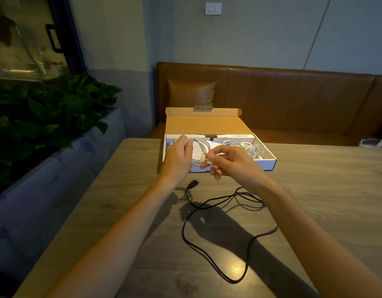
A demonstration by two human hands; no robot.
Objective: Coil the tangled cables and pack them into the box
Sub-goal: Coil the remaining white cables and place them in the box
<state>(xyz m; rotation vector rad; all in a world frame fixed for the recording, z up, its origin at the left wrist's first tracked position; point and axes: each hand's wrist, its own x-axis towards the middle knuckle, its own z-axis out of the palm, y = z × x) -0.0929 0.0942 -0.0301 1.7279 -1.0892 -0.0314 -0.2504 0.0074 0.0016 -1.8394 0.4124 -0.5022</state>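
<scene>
White cable (199,151) being coiled over near edge of box (269,163).
Loops gripped by left hand (178,157), tail pinched by right hand (230,162); next, likely, coil is to be laid inside. Black cable (218,203) lies uncoiled on table (314,190).

The person's left hand (178,157) and right hand (230,162) are bare, and so are both wrists. The left forearm (121,222) and right forearm (304,229) are bare too, uncovered all the way to the lower edge of the view. Both forearms are long and slim and look smooth in the dim, warm light. A short, plain fingernail (217,177) shows on the right hand.
</scene>
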